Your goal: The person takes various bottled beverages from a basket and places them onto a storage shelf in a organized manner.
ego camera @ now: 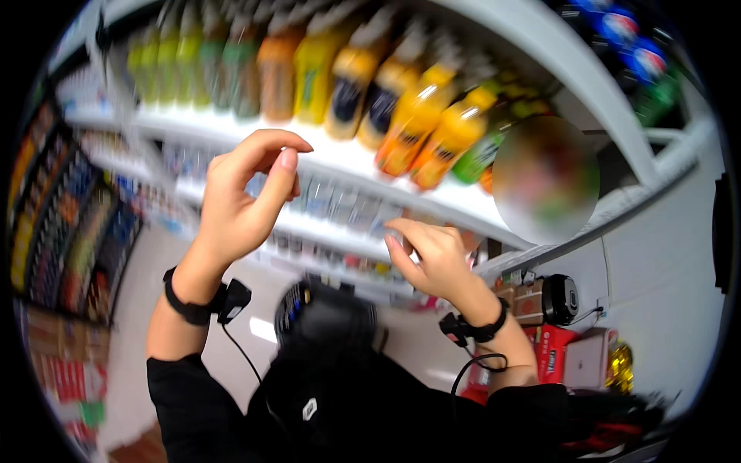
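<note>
My left hand (pixel 249 185) is raised before a white shelf (pixel 341 151), fingers curled and the thumb near the index fingertip. It holds nothing. Lower and to the right, my right hand (pixel 431 254) hovers before the lower shelves with bent fingers, also holding nothing. Two orange drink bottles with orange caps (pixel 454 139) stand tilted in the picture on the shelf above it. Left of them are dark-labelled bottles (pixel 347 87), a yellow bottle (pixel 312 81), an orange-brown bottle (pixel 278 78) and several green ones (pixel 191 69). Blur hides the label details.
Clear bottles (pixel 330 199) line the shelf below. Pepsi bottles (pixel 648 61) are at upper right. A stocked black rack (pixel 69 231) stands left. On the right are a black appliance (pixel 560 299), a red box (pixel 550 353) and cartons (pixel 528 304). A round patch at the shelf's right is blurred.
</note>
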A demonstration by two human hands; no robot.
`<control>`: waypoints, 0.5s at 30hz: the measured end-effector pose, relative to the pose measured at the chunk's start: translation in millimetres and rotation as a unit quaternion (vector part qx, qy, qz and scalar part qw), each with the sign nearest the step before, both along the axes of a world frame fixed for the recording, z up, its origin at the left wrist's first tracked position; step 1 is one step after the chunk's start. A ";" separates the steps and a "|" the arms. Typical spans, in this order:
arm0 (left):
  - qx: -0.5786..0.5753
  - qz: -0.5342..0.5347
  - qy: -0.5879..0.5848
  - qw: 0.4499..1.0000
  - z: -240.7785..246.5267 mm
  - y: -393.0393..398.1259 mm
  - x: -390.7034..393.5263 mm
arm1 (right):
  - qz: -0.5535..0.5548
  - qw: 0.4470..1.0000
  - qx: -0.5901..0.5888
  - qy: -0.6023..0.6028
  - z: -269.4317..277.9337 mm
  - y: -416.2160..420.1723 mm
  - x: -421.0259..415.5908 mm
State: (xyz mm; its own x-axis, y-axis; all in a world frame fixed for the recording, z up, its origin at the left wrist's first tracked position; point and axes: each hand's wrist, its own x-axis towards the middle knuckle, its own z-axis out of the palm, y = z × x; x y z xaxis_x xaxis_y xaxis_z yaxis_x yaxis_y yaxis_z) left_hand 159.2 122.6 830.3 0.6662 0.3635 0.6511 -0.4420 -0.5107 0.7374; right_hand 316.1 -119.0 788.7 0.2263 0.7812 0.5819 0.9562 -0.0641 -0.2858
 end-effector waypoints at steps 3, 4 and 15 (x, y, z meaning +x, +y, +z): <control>-0.218 0.024 0.135 0.966 -133.4 1.3 -26.1 | -0.051 0.964 -0.178 0.190 -156.0 -0.7 -1.3; -0.274 0.028 0.172 0.946 -186.4 2.7 -32.8 | -0.062 0.945 -0.226 0.226 -210.0 -7.4 -0.6; -0.430 0.227 0.521 0.701 -756.3 -110.9 -181.6 | -0.116 0.652 -0.576 0.480 -655.2 -19.1 -66.1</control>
State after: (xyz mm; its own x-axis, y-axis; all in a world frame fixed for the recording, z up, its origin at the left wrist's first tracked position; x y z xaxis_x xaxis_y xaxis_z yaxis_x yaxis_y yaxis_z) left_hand -22.4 11.7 74.1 0.3065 0.6517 -0.6938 0.6309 0.4067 0.6607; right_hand 250.0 -138.1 133.5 0.2436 0.4545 -0.8568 0.2988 -0.8756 -0.3796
